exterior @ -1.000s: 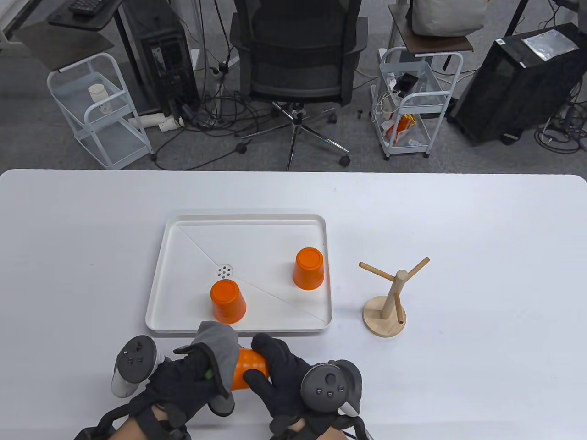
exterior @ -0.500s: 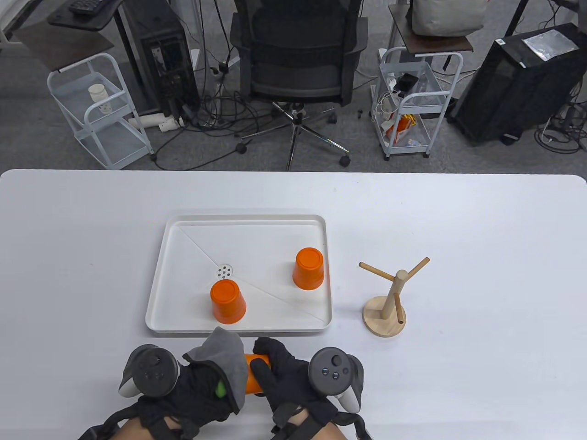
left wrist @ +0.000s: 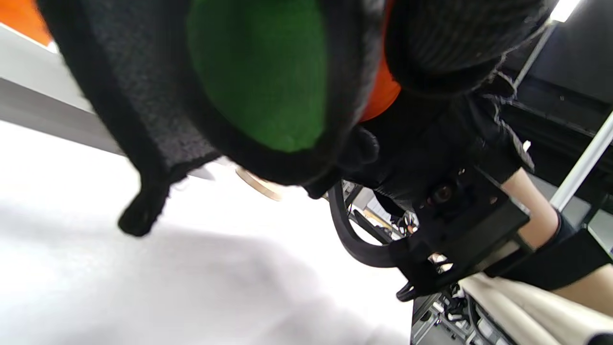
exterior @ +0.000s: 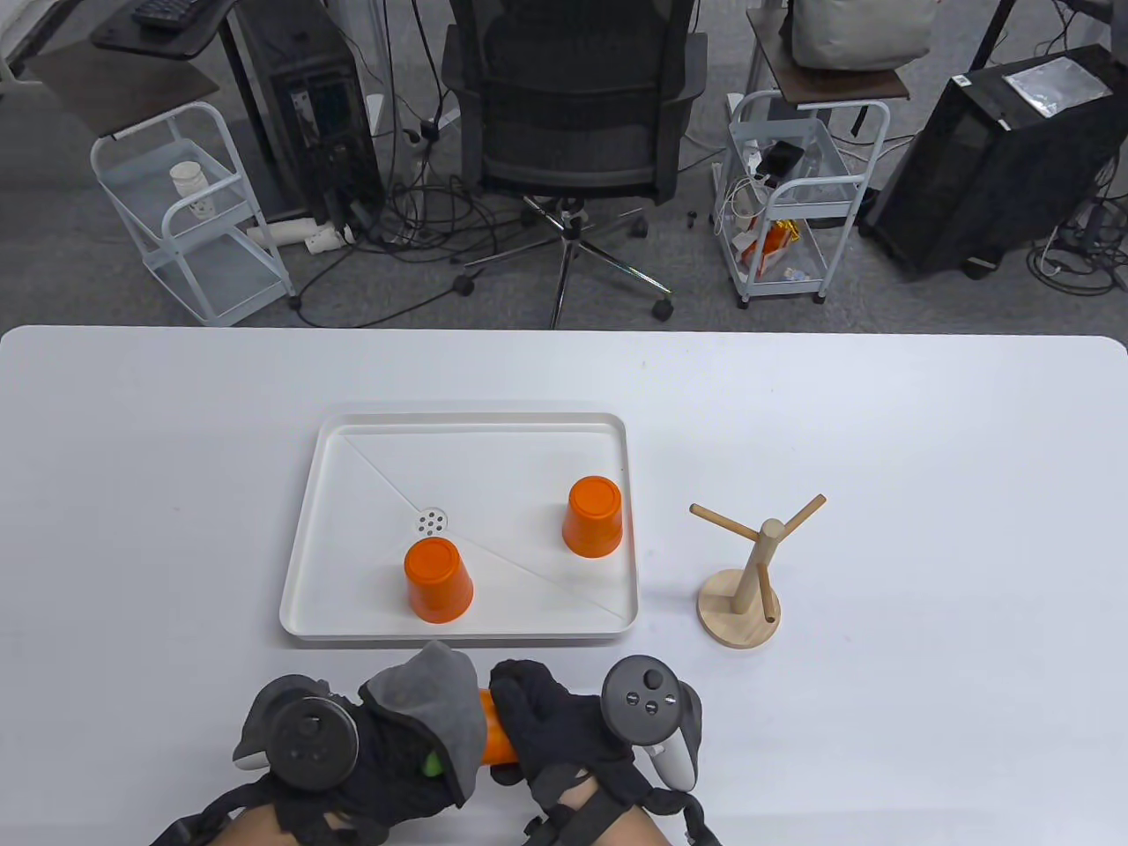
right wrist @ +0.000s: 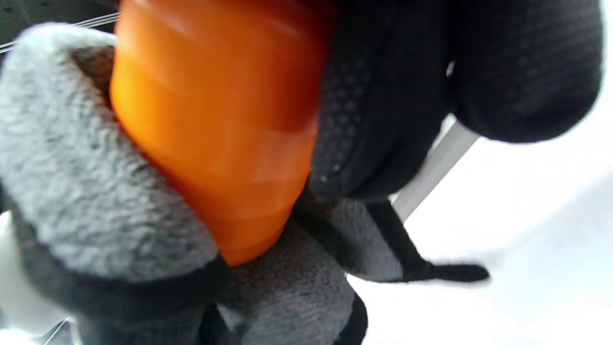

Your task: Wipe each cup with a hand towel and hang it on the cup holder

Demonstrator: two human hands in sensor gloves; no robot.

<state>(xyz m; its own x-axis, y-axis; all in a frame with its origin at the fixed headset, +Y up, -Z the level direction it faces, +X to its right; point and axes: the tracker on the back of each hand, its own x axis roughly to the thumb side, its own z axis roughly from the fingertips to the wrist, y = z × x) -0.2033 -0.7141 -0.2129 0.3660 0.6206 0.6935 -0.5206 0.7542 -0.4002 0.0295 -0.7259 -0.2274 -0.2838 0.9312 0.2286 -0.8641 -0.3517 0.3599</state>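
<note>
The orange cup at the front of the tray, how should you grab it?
Come from above and wrap your fingers around its sides. That cup stands upside down on the tray, closed bottom up and rim flat down, so there is no handle or open edge to pinch. It gets wider toward the tray, so hold it lower down, probably.

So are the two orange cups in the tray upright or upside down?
Upside down. In the table view both cups, left and right, show closed flat bases on top and flare toward the white tray.
</note>
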